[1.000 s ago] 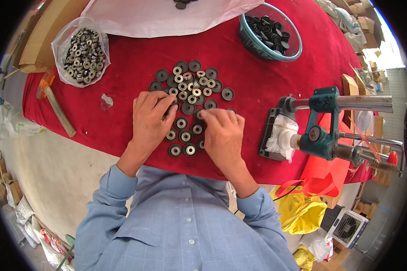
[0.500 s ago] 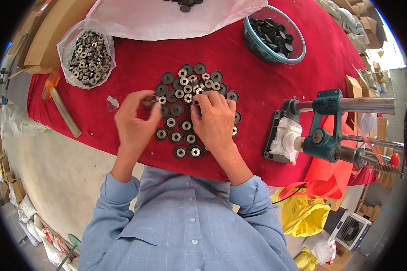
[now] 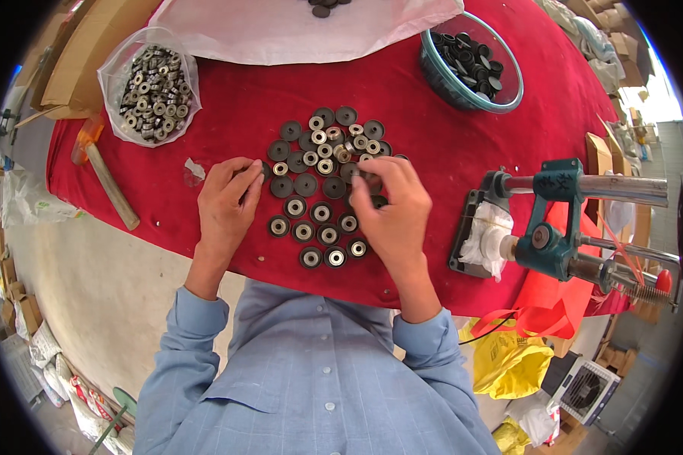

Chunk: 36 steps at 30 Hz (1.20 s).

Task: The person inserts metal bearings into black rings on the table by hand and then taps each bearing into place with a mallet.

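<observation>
My left hand (image 3: 229,199) is at the left edge of a cluster of parts, its fingers closed at the rim of a black disc (image 3: 265,170) that they partly cover. On the cluster's right side my right hand (image 3: 393,208) curls thumb and forefinger around a small dark part, blurred and half hidden. Between the hands lie black round caps (image 3: 305,184) and loose silver ring bearings (image 3: 325,167), some heaped together. Nearer me, several caps with bearings seated in them (image 3: 303,231) form loose rows.
A clear bag of bearings (image 3: 153,136) and a hammer (image 3: 114,186) are at left. A bowl of black caps (image 3: 436,80) stands at back right, beside a white sheet (image 3: 296,42). The green hand press (image 3: 558,220) occupies the right side of the red cloth (image 3: 228,114).
My right hand has moved right and its fingers have parted somewhat, uncovering caps. My left hand has turned, bringing its dark disc down at the cluster's left edge. The view has shifted slightly.
</observation>
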Motion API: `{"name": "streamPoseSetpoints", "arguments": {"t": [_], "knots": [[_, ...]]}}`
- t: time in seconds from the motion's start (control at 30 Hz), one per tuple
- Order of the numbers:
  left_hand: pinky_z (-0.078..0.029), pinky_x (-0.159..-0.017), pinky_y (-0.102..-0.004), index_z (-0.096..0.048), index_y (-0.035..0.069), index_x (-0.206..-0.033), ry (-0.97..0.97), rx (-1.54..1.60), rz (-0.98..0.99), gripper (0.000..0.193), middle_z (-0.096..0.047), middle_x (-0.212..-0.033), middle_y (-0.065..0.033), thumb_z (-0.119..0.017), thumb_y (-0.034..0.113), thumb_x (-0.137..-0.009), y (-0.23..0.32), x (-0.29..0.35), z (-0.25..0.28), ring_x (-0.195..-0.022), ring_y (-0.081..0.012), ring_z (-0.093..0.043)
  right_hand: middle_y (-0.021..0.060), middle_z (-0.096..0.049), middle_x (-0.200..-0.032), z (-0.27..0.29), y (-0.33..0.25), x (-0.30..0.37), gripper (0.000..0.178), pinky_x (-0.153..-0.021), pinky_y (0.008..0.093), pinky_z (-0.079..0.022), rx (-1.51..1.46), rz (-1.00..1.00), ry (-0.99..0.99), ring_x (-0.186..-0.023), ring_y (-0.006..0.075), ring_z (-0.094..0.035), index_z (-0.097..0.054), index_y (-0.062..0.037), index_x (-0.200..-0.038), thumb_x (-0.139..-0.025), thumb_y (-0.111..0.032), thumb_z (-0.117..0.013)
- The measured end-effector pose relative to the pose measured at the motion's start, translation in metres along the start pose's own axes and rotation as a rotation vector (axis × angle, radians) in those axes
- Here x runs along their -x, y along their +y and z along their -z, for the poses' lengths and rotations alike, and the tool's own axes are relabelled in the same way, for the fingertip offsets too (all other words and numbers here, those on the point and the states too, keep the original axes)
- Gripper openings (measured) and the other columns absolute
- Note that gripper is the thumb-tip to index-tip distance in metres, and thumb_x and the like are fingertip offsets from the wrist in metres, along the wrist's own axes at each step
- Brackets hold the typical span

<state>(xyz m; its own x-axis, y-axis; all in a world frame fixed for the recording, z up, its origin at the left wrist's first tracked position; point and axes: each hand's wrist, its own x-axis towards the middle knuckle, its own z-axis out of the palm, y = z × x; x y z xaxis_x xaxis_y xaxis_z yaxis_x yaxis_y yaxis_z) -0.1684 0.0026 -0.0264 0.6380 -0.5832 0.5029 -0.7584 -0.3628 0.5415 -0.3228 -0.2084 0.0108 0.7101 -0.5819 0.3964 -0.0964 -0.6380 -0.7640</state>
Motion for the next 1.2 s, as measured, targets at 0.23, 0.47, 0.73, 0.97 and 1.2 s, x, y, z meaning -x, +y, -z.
{"name": "streamPoseSetpoints", "arguments": {"t": [0.23,0.47,0.73,0.97,1.2], "knots": [[-0.059,-0.080,-0.0399,-0.078,0.001,-0.120,-0.098,-0.055,-0.135,0.034,-0.072,-0.115,-0.0115,-0.082,-0.003,-0.087,0.001,-0.001,0.005,-0.102,-0.0307,-0.070,0.0112,-0.074,-0.102,0.065,0.024,0.028,0.022,-0.076,0.0320,-0.058,0.061,-0.175,0.092,-0.082,0.0186,-0.072,-0.075,-0.0004,-0.107,-0.086,0.006,-0.079],[-0.055,-0.088,-0.0408,-0.077,0.003,-0.131,-0.166,-0.289,-0.237,0.040,-0.072,-0.127,-0.0090,-0.077,-0.002,-0.090,0.000,0.008,0.012,-0.109,-0.0301,-0.069,0.0105,-0.073,-0.108,0.061,0.033,0.048,0.028,-0.081,0.0356,-0.058,0.159,-0.129,0.058,-0.089,0.0222,-0.073,-0.076,-0.0039,-0.112,-0.086,0.003,-0.082],[-0.053,-0.094,-0.0417,-0.075,0.004,-0.135,-0.159,-0.285,-0.206,0.045,-0.071,-0.132,-0.0076,-0.075,-0.002,-0.090,0.001,0.014,0.011,-0.114,-0.0303,-0.068,0.0107,-0.073,-0.108,0.051,0.048,0.042,0.030,-0.085,0.0398,-0.058,0.349,0.072,-0.024,-0.096,0.0279,-0.072,-0.076,-0.0035,-0.114,-0.085,0.003,-0.083],[-0.053,-0.096,-0.0420,-0.076,0.003,-0.132,-0.143,-0.162,-0.139,0.041,-0.071,-0.131,-0.0102,-0.073,-0.003,-0.091,0.005,0.011,0.013,-0.115,-0.0313,-0.068,0.0128,-0.069,-0.119,0.053,0.042,0.052,0.037,-0.096,0.0463,-0.055,0.420,0.115,-0.129,-0.107,0.0323,-0.069,-0.074,0.0023,-0.125,-0.089,0.005,-0.072],[-0.051,-0.092,-0.0421,-0.078,0.005,-0.120,-0.056,-0.012,-0.053,0.031,-0.073,-0.116,-0.0083,-0.080,0.000,-0.089,0.019,-0.014,-0.002,-0.106,-0.0291,-0.068,0.0094,-0.067,-0.127,0.055,0.031,0.065,0.047,-0.099,0.0436,-0.049,0.747,0.200,-0.138,-0.113,0.0281,-0.065,-0.074,-0.0004,-0.131,-0.084,-0.001,-0.075]]}}
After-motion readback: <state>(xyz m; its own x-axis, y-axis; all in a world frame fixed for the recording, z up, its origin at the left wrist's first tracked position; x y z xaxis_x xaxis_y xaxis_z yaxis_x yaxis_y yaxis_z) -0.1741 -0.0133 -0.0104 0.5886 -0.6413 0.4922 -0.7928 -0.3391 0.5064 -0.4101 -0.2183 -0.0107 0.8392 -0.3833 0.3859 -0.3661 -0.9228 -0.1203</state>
